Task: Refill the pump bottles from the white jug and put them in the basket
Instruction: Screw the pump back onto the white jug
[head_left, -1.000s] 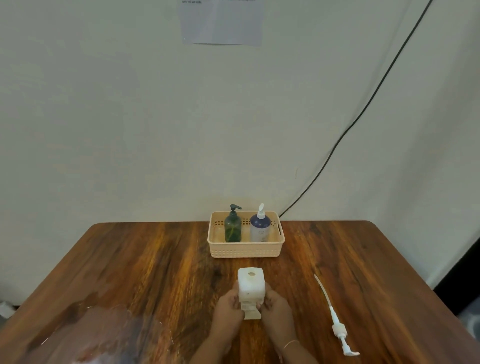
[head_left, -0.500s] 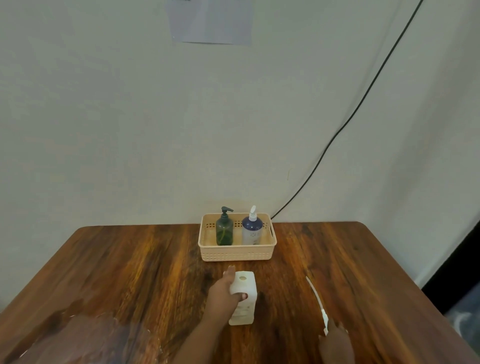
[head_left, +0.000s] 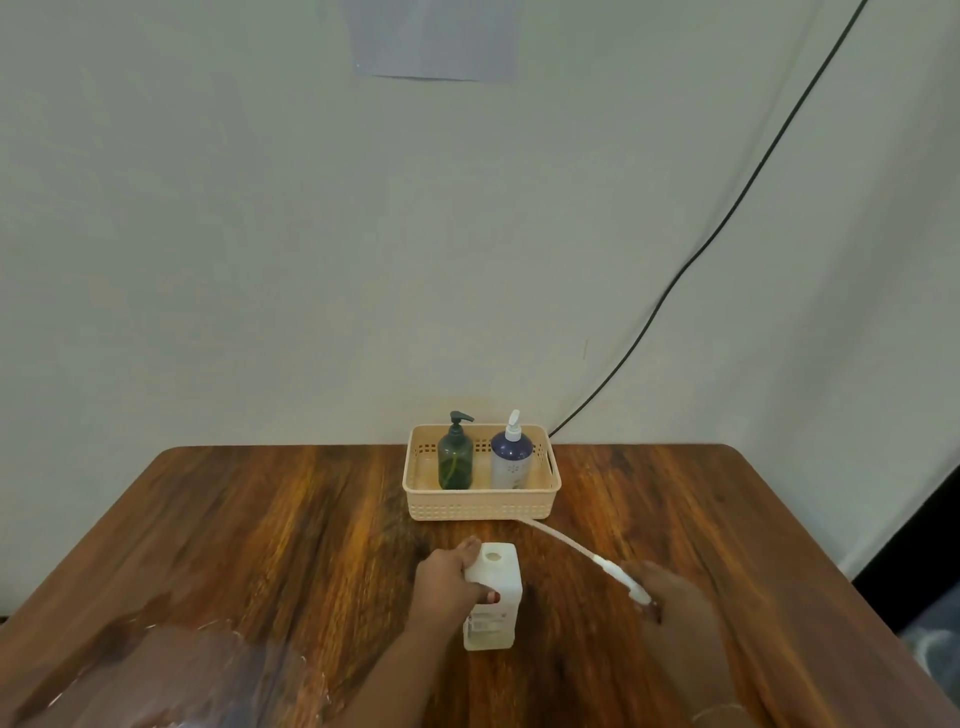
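A white square bottle (head_left: 493, 592) with an open round neck stands upright on the wooden table (head_left: 260, 519). My left hand (head_left: 447, 579) grips its upper left side. My right hand (head_left: 670, 603) holds a white pump head with a long dip tube (head_left: 576, 548), lifted off the table; the tube points up and left toward the basket. The beige basket (head_left: 480, 504) sits at the table's back edge with a dark green pump bottle (head_left: 455, 460) and a blue-and-white pump bottle (head_left: 511, 460) standing inside. No white jug is in view.
A crumpled clear plastic sheet (head_left: 171, 675) lies on the near left corner of the table. A black cable (head_left: 701, 249) runs down the wall behind the basket. A sheet of paper (head_left: 436, 36) hangs on the wall above.
My right hand left the white bottle, reached right to the pump lying on the table and picked it up. My left hand shifted to hold the bottle alone.
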